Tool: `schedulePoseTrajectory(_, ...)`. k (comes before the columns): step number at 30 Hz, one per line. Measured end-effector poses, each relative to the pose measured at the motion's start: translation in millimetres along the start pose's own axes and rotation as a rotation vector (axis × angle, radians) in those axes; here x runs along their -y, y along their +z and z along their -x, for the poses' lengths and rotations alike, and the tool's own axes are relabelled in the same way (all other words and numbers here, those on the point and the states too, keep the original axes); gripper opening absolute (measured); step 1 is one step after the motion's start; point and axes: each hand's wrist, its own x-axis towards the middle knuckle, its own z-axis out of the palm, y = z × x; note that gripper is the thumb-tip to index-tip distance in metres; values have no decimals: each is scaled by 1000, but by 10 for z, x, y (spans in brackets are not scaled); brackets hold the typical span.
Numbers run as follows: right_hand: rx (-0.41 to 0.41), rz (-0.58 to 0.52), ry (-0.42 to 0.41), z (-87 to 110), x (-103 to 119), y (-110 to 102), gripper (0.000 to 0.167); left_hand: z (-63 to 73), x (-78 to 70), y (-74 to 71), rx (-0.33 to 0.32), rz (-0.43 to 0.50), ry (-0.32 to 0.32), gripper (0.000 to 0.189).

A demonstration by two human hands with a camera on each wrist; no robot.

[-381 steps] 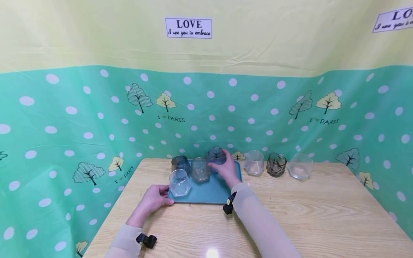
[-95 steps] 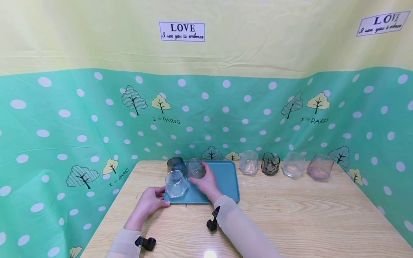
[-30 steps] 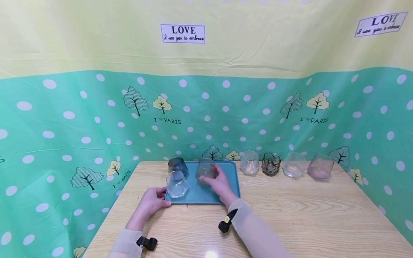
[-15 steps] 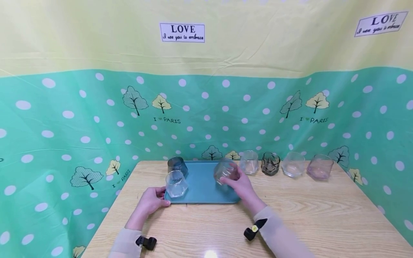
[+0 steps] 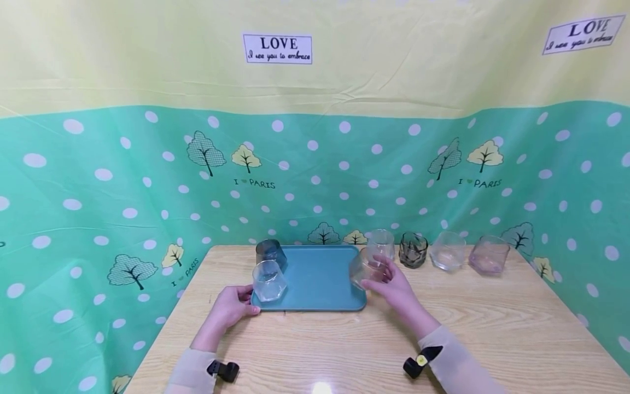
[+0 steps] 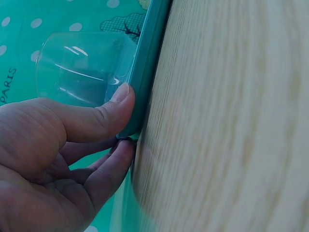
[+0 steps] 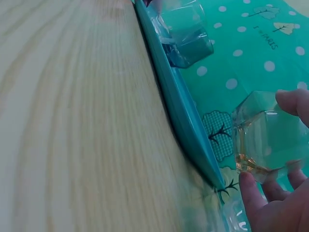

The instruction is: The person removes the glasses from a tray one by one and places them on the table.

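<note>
"Watching the right grip (image 5: 396, 289), grasping an amber-tinted glass (image 5: 361, 269) at the right end of the tray (image 5: 315, 284). Main hazard?"

"A knock, I'd judge. The rear clear glass (image 5: 380, 241) stands just beyond; a wide swing could clip it. Smooth sides might slip, too."

"Left grip (image 5: 229, 307)?"

"Pinching the tray's near-left corner. A sharp tug could topple the corner glass (image 5: 269, 282) standing on it."

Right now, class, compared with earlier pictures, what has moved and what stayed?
The right hand has taken the pale amber faceted glass tumbler rightward to the right edge of the blue rectangular tray. A pink faceted glass tumbler now stands rightmost. The left hand still grips the tray.
</note>
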Motion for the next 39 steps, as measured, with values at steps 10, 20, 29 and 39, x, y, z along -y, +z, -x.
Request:
schedulePoseTrajectory(10,-1,49,22,70,-96,-292,90,-12,27,4,-1,14,10,70)
schedulePoseTrajectory(20,-51,81,54,73,-156,-567,90,-11,-3,-3,-2,-2,11,70)
schedulePoseTrajectory(29,-49,106,68,71,-183,-618,90,14,4,6,-1,-9,-10,71)
schedulePoseTrajectory(39,-26,112,69,61,-199,-583,95,2,22,16,-6,3,7,72)
